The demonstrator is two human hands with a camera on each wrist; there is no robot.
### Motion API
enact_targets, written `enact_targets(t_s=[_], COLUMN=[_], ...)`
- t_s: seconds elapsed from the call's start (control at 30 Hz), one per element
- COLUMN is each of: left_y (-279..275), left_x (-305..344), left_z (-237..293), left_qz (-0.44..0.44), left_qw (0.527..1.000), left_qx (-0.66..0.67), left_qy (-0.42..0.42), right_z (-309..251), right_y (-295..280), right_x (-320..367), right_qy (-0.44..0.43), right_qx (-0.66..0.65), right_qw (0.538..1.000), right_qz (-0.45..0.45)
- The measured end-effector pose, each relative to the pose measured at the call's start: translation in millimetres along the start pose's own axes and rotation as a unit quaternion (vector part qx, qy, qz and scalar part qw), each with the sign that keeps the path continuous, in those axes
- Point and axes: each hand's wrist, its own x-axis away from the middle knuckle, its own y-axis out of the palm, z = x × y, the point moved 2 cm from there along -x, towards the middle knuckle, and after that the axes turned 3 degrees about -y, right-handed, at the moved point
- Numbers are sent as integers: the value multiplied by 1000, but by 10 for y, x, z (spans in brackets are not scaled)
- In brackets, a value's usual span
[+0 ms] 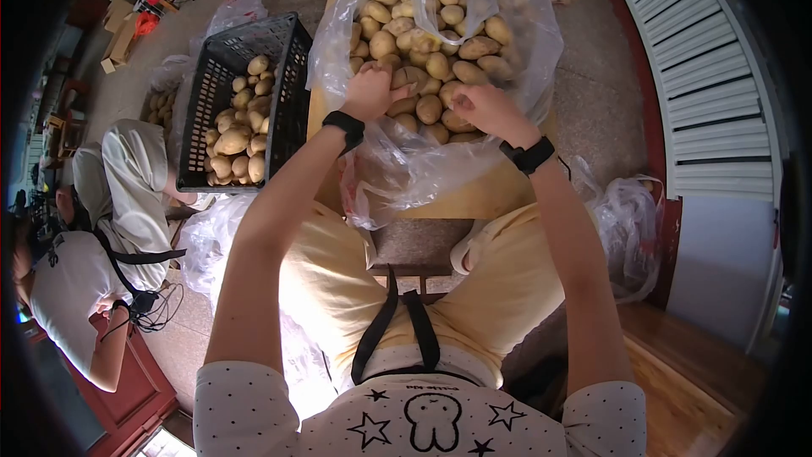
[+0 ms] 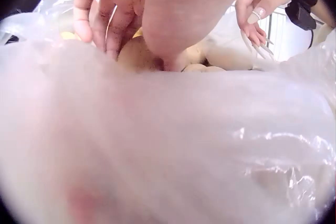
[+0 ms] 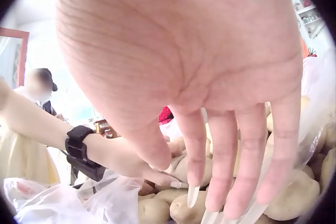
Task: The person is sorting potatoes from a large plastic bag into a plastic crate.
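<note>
A clear plastic bag (image 1: 334, 38) full of potatoes (image 1: 430, 107) lies opened out on the wooden table in front of me. My left hand (image 1: 370, 91) is at the near left of the pile; in the left wrist view its fingers and thumb curl round a potato (image 2: 135, 54). Across from it, my right hand (image 1: 495, 112) hovers over the near right potatoes, holding nothing. The right wrist view shows its long-nailed fingers (image 3: 223, 155) hanging loosely down in front of several potatoes. Bag plastic fills the lower part of the left wrist view.
Left of the table stands a black plastic crate (image 1: 290, 59) partly filled with potatoes. Another person (image 1: 80, 288) sits at the far left. Plastic bags (image 1: 630, 228) lie on the floor to the right, and a white radiator (image 1: 710, 59) lines the right wall.
</note>
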Motion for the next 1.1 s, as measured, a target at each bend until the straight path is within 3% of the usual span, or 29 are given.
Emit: enact_targets(t_s=[0.03, 0.07, 0.13, 0.23, 0.33, 0.47, 0.53, 0.57, 0.63, 0.67, 0.7, 0.73, 0.77, 0.83, 0.97, 1.1], left_y=[-51, -73, -421, -433, -466, -473, -535, -560, -758, -695, -719, -736, -747, -752, -684, -683], left_x=[21, 49, 195, 276, 302, 306, 305, 335, 408, 428, 474, 485, 496, 550, 557, 513], left_z=[-10, -40, 126, 150, 150, 80, 59, 68, 143, 127, 152, 158, 171, 188, 119, -79], left_qz=[0, -93, -267, -315, -356, -391, -397, -393, -252, -133, -58, -58, -57, -40, -3, -29], left_qw=[1000, 982, 878, 850, 826, 816, 794, 794, 932, 967, 969, 961, 947, 960, 965, 969], left_qx=[0, 160, 386, 418, 430, 417, 431, 433, 246, 210, 208, 196, 183, 146, 113, 191], left_qy=[0, -46, -90, -66, -77, -86, -163, -165, -82, 52, 116, 187, 258, 234, 237, 151], right_z=[18, 37, 48, -177, -166, -247, -209, -199, -177, -164, -165, -176, -193, -391, -468, -487], right_y=[-13, 11, 62, -54, 32, 19, 74, 85, 176, 216, 249, 291, 323, 229, 225, 218], right_x=[-8, -20, -22, 42, -12, -29, -63, -80, -116, -131, -123, -126, -107, -29, -56, -112], right_qy=[-4, -4, -94, -163, -151, -157, -106, -110, 61, 54, 92, 130, 123, 157, 146, 151], right_qx=[-5, -5, 5, -19, -31, -35, -22, -21, -195, -195, -282, -366, -366, -485, -420, -386], right_qw=[1000, 1000, 985, 982, 988, 987, 994, 994, 968, 968, 943, 907, 908, 845, 874, 885], right_qz=[10, 10, 143, 92, 17, 16, 0, -2, -143, -147, -153, -160, -165, -159, -194, -213])
